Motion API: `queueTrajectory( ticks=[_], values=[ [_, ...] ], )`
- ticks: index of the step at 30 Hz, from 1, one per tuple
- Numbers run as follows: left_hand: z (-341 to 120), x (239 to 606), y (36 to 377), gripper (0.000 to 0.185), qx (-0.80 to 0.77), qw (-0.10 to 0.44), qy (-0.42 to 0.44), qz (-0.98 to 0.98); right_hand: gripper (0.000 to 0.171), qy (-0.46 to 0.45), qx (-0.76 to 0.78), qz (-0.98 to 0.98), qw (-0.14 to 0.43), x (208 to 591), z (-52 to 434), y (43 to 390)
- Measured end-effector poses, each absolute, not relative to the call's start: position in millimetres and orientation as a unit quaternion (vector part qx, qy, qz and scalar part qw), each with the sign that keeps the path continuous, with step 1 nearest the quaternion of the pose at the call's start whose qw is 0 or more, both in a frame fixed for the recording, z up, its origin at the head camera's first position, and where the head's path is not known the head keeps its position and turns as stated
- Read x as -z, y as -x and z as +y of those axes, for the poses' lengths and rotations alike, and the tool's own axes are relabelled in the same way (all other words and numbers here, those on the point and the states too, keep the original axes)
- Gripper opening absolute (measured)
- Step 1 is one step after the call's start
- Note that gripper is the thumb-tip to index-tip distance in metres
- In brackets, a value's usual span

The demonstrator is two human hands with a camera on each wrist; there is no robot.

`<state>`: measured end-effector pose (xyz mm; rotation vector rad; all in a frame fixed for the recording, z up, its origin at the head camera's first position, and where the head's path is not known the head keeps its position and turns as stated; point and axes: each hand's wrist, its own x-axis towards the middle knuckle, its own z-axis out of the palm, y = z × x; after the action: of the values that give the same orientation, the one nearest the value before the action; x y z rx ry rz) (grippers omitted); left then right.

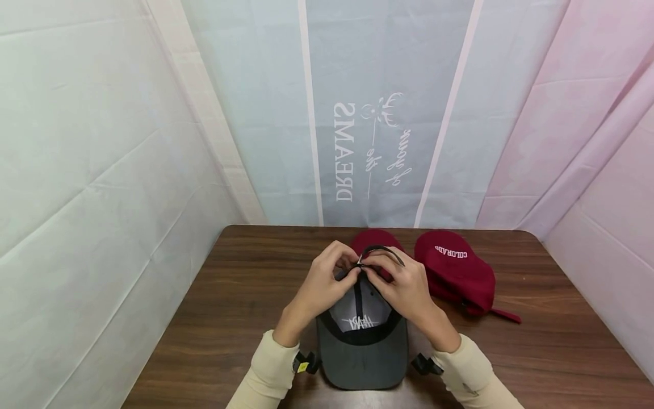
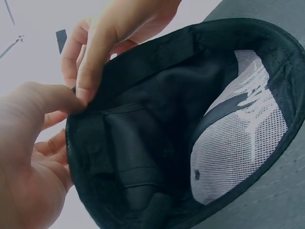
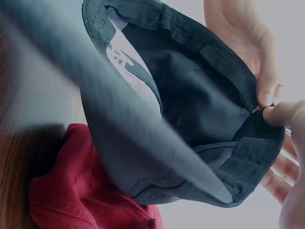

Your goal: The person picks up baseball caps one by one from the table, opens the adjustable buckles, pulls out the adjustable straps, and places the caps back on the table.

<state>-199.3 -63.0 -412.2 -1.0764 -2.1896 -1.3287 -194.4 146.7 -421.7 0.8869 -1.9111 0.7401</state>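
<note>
A: From the head view, both hands meet over the grey cap (image 1: 361, 346), which lies upside down at the near edge of the wooden table (image 1: 240, 307), brim toward the person; the left hand (image 1: 323, 283) and the right hand (image 1: 401, 287) are curled on the strap (image 1: 380, 251) at the back of the cap, where a small metal buckle (image 1: 360, 262) glints between the fingertips.

B: The left wrist view looks into the cap instead; the dark lining, the white mesh front panel (image 2: 243, 143) and a thumb and finger pinching the back rim (image 2: 83, 102) show there, but not the buckle.

A: And the right wrist view?

B: It looks up from under the brim (image 3: 119, 133); fingertips pinch the rim at the strap opening (image 3: 267, 107), and red cloth lies just below the brim; which of the red caps it is I cannot tell.

A: The head view sorts those; one red cap (image 1: 375, 238) sits just behind the hands, partly hidden; another red cap (image 1: 455, 270), lettered COLORADO, lies to the right of the grey one, near it.

B: The table is dark brown wood grain; pale sheets in white, blue and pink hang round it, and the back sheet (image 1: 368, 147) carries mirrored lettering and a deer motif.
</note>
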Motion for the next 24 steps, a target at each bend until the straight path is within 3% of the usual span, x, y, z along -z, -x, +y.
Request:
queueTrajectory(
  ticks=[17,24],
  values=[
    [-62.8,410.8,194.9,0.015,0.467,0.240,0.351,-0.775,0.025,-0.350,-0.305,-0.755,0.463,418.4,141.3,194.0],
    [-65.2,413.0,196.5,0.017,0.472,0.252,0.352,-0.768,0.010,-0.347,-0.321,-0.757,0.451,417.5,141.8,191.6]
  ],
)
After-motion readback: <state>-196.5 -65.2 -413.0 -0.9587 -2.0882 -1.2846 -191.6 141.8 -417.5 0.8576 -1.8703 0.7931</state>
